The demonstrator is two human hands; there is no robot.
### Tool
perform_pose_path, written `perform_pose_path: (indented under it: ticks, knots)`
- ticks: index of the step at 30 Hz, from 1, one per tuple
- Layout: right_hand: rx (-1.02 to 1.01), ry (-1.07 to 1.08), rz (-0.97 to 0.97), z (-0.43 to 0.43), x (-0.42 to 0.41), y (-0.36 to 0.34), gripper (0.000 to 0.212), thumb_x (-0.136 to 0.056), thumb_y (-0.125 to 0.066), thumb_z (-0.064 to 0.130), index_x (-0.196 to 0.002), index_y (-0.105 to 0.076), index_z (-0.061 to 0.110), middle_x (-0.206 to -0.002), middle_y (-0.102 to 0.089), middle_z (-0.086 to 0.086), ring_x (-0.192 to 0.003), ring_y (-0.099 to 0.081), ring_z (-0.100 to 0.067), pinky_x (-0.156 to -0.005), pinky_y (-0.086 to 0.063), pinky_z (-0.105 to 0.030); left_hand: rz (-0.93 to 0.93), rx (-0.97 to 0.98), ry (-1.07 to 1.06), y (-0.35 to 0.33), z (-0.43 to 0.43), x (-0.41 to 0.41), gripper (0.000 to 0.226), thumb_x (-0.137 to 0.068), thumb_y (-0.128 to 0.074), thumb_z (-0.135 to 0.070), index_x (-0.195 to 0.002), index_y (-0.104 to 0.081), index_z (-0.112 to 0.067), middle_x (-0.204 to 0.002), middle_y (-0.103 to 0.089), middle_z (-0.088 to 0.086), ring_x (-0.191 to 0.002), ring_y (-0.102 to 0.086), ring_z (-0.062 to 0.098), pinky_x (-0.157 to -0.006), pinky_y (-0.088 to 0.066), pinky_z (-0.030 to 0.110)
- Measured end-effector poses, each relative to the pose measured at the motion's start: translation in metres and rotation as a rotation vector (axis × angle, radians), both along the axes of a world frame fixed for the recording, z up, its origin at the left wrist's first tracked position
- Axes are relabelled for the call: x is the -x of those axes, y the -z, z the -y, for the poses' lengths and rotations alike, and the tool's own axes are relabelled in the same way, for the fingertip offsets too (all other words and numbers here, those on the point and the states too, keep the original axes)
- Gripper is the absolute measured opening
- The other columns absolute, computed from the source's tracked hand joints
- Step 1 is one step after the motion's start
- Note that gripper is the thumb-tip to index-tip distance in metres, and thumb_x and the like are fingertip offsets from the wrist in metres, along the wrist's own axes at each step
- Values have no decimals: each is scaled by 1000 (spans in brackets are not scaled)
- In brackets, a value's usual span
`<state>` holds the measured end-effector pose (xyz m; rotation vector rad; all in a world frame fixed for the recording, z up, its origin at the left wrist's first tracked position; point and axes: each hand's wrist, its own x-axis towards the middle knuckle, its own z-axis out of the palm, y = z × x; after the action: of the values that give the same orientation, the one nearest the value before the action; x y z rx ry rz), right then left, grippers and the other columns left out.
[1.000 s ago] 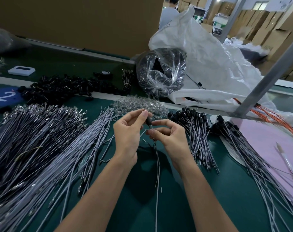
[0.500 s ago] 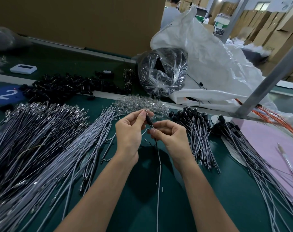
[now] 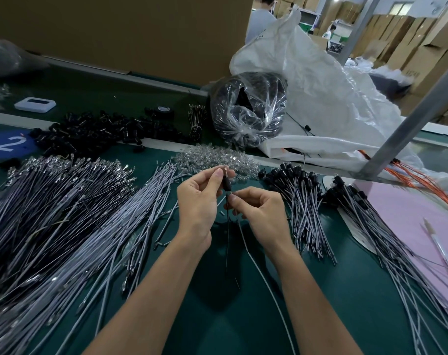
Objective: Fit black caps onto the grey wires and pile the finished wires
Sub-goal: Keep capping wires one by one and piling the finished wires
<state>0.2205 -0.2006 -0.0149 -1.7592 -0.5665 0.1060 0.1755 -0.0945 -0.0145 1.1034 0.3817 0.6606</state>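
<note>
My left hand [image 3: 198, 198] pinches a small black cap [image 3: 227, 185] between thumb and fingertips above the green table. Just below it my right hand [image 3: 260, 211] pinches the grey wire [image 3: 266, 280] that runs into the cap and trails down toward me. A big heap of uncapped grey wires [image 3: 64, 221] covers the left of the table. Two fans of capped wires lie to the right, one close [image 3: 305, 206] and one farther right [image 3: 386, 237]. Loose black caps [image 3: 95, 134] are heaped at the back left.
A pile of small clear parts [image 3: 215, 160] lies just beyond my hands. A clear bag of black parts [image 3: 248, 108] and a large white sack [image 3: 328, 98] stand behind. A grey metal post [image 3: 407, 124] slants at right over a pink sheet [image 3: 422, 221]. Orange wires [image 3: 422, 178] lie beyond.
Both hands stayed together over the table centre. The cap has slid a little lower along the wire toward my right fingers, and my right hand has drawn slightly down.
</note>
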Motion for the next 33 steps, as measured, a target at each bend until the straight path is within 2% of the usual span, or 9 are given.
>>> perform_pose_path:
  ticks: [4, 10, 13, 16, 21, 24, 29, 33]
  knots:
    - [30, 21, 47, 1, 0, 0, 5, -83, -75, 7, -78, -76, 7, -69, -73, -3, -62, -66, -6, -64, -53, -22, 1, -6, -3, -1, -1, 0, 22, -97, -57, -9, -87, -74, -18, -86, -77, -3, -80, -68, 2, -68, -50, 12]
    - [42, 28, 48, 0, 0, 1, 8, -82, -75, 7, -75, -75, 11, -67, -72, -1, -61, -66, -7, -63, -52, -21, -3, 7, 14, -2, -1, 2, 24, -97, -57, -10, -84, -75, -21, -88, -77, -2, -80, -67, 2, -73, -48, 19]
    - [45, 39, 64, 0, 0, 1, 9, -82, -75, 8, -73, -75, 11, -67, -73, -2, -62, -67, -13, -63, -55, -27, -6, 33, 36, -2, -2, 3, 21, -97, -58, -11, -87, -75, -20, -90, -77, -1, -80, -67, 3, -78, -49, 25]
    - [56, 43, 76, 0, -1, 1, 9, -83, -75, 9, -74, -75, 9, -68, -73, -2, -64, -69, -16, -66, -56, -30, -8, 50, 51, -2, -2, 3, 14, -94, -63, -14, -90, -75, -18, -90, -77, -1, -82, -67, 4, -78, -49, 26]
    - [57, 40, 71, 0, 0, 1, 8, -83, -75, 10, -75, -75, 9, -68, -73, -2, -66, -70, -15, -67, -57, -28, -6, 58, 37, -1, -4, 2, 6, -88, -70, -15, -90, -76, -18, -87, -77, -2, -81, -67, 3, -73, -48, 21]
    - [34, 20, 46, 0, 0, 0, 7, -83, -75, 9, -76, -75, 8, -69, -73, -2, -64, -69, -10, -65, -55, -23, 6, 120, 60, -2, -6, 3, 7, -86, -71, -15, -85, -77, -18, -88, -77, 0, -82, -66, 5, -77, -49, 25]
    - [5, -4, 3, -1, 0, 0, 8, -84, -74, 8, -76, -74, 6, -69, -73, -3, -63, -64, -9, -65, -52, -25, 23, 191, 118, -6, -7, 4, 11, -85, -69, -15, -78, -78, -18, -90, -77, 3, -83, -65, 10, -83, -49, 30]
    - [5, -33, -14, -1, -1, 1, 7, -84, -74, 7, -77, -74, 6, -69, -73, -3, -64, -64, -9, -64, -52, -24, 21, 218, 156, -6, -8, 5, 9, -81, -70, -19, -78, -78, -18, -90, -76, 2, -81, -65, 10, -82, -51, 29]
